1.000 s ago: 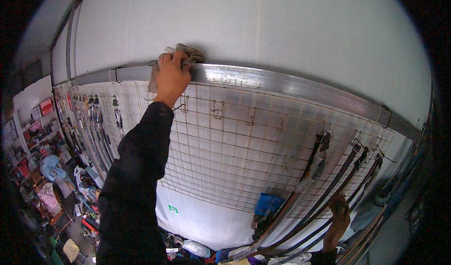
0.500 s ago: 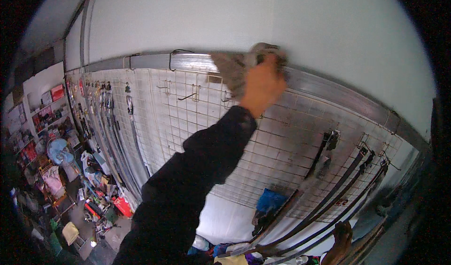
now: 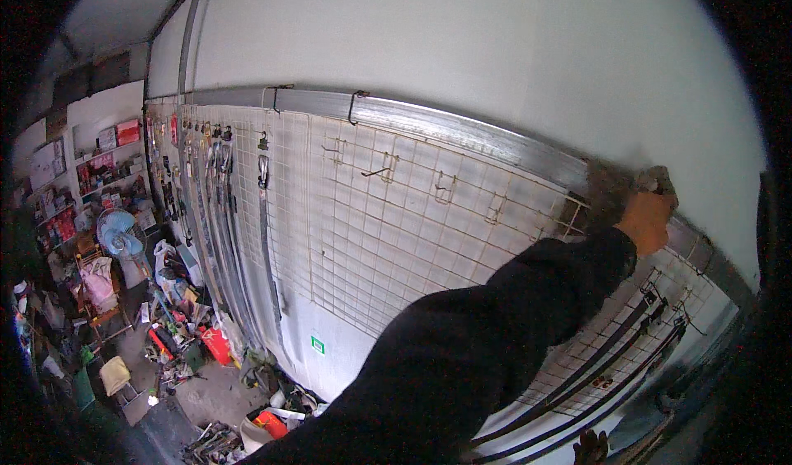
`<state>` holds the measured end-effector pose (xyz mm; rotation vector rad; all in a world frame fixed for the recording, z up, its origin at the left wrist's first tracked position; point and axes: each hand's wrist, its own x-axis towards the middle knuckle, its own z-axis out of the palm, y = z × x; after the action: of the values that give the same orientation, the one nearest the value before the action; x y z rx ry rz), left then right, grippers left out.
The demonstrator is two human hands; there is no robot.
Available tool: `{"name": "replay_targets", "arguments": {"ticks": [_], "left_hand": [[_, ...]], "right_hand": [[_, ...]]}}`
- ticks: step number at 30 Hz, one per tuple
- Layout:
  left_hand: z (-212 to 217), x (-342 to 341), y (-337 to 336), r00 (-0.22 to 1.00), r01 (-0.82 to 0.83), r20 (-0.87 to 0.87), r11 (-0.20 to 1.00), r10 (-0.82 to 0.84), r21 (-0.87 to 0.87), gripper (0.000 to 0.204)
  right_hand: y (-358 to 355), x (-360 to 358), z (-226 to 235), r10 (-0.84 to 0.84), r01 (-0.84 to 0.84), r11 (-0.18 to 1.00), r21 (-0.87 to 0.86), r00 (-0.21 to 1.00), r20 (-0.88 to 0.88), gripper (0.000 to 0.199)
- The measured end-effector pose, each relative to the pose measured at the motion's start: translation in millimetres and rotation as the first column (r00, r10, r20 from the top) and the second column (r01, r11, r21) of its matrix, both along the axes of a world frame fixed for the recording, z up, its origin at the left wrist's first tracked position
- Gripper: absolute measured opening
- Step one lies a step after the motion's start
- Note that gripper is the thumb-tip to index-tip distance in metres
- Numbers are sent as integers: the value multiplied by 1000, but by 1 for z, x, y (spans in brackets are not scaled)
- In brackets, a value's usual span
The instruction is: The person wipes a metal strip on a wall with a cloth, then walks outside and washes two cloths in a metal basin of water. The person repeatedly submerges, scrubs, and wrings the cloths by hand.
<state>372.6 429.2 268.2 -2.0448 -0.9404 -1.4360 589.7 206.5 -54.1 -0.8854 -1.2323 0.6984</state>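
Observation:
My left hand [image 3: 648, 217] reaches up to the right in a dark sleeve. It is closed around a bunched grey-brown rag [image 3: 609, 191] pressed against the top of a grey metal rail [image 3: 462, 137]. Part of the rag hangs left of the hand, over the rail and the grid's upper edge. Below the rail hangs a cream wire grid panel [image 3: 412, 242] with a few small metal hooks [image 3: 378, 174]. Low at the right my right hand [image 3: 591, 448] shows dimly, its fingers apart; the lower picture edge cuts it off.
Dark belts [image 3: 577, 358] hang from the grid under my left arm. More belts [image 3: 219, 217] hang farther left. On the cluttered floor stand a blue fan [image 3: 120, 232], a red container [image 3: 216, 346] and a small stool [image 3: 116, 377]. Stocked shelves [image 3: 107, 164] line the far wall.
My left hand has slid the rag along the rail to the right. The view has shifted too, showing more floor at the left. My right hand sits lower in the picture.

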Motion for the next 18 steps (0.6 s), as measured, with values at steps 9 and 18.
{"name": "replay_targets", "arguments": {"ticks": [9,18], "left_hand": [[9,-91,-44,978,-112,-175,994,112,6,28],[-6,-249,-133,882,-470,-79,867,464,-166,31]], "right_hand": [[27,25,-1,63,-108,971,-212,976,-208,57],[46,59,-8,131,-279,906,-318,899,-417,59]]}}
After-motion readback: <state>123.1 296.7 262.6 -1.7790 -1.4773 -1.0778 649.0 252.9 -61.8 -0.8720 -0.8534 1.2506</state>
